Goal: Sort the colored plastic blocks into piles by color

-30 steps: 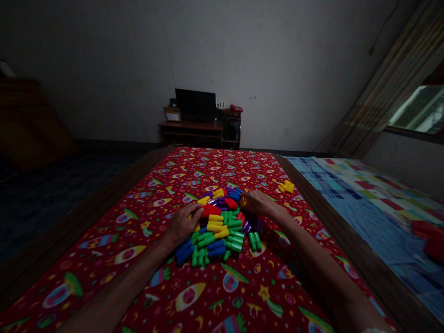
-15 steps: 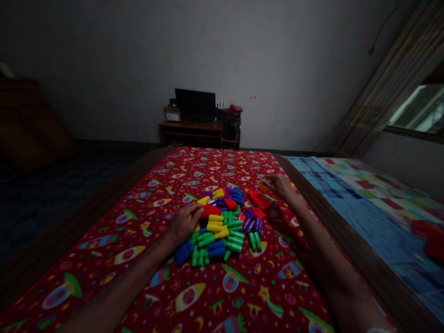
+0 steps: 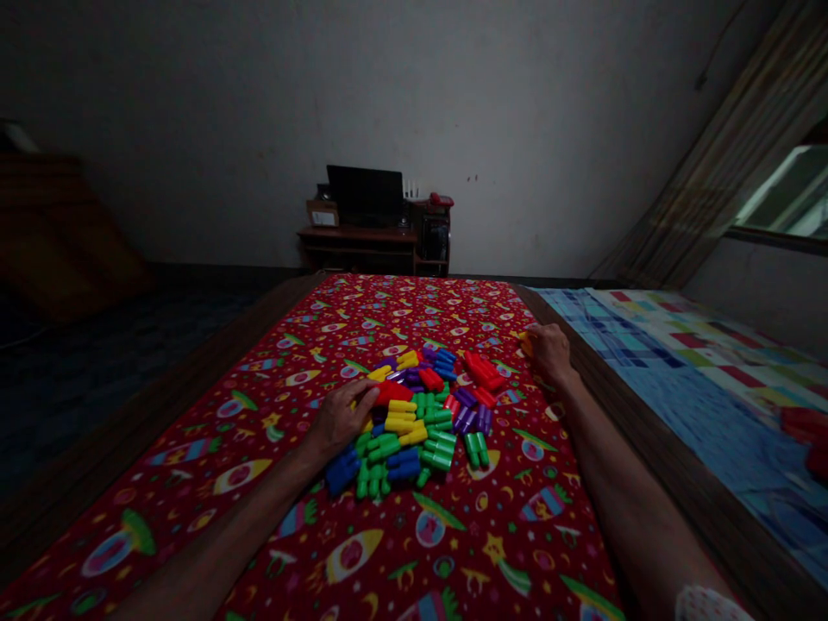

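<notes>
A pile of plastic toy building blocks lies on the red patterned cloth (image 3: 285, 526). My left hand (image 3: 341, 416) is at the pile's left side, its thumb and fingers closed on a red block (image 3: 391, 394). Yellow blocks (image 3: 401, 418), green blocks (image 3: 440, 448) and blue blocks (image 3: 404, 464) lie just right of and below it. Away from the pile, near the cloth's right edge, my right hand (image 3: 551, 352) is closed on a yellow block (image 3: 525, 343), partly hidden by the fingers. Between the hands are red blocks (image 3: 484, 371) and purple blocks (image 3: 464, 420).
A dark wooden border (image 3: 647, 448) runs along the cloth's right side. Beyond it is a surface with blue checked bedding (image 3: 686, 397). A desk (image 3: 359, 237) with a black monitor (image 3: 366, 194) stands at the far wall. A curtain (image 3: 699, 190) hangs at the right.
My right hand has moved right with the yellow block, away from the red blocks toward the cloth's right edge. My left hand stays on the red block.
</notes>
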`<state>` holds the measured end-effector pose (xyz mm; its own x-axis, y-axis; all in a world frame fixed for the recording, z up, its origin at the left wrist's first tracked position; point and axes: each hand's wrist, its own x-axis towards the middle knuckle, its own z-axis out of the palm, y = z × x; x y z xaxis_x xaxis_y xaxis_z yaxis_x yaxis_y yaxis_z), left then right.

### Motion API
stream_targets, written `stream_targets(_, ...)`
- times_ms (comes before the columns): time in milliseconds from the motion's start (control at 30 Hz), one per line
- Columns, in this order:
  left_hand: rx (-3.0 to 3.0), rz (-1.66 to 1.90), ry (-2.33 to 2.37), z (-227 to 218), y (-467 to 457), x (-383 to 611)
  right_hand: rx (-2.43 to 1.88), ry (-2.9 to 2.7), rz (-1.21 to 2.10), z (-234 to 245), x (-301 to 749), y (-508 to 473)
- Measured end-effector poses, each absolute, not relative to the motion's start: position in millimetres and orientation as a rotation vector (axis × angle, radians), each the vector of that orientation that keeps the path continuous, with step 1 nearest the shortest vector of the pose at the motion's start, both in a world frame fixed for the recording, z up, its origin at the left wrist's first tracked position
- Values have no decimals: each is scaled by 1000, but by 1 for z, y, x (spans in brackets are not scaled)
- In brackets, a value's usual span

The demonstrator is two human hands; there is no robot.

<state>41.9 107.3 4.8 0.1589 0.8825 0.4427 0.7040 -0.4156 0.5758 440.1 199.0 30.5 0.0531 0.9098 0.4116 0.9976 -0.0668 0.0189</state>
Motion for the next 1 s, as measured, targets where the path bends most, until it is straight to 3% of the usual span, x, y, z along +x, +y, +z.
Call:
stream_targets(367, 2190, 1094, 1527, 5, 107, 41, -1938, -2003, -325, 44, 418, 201)
stream_targets(667, 2181, 1136, 1494, 4, 108, 43, -875, -2547, -60, 45, 279, 151)
stream_targets(1000, 2170, 1162, 1472, 0, 111, 44, -1218, -2791, -55, 51, 240, 175)
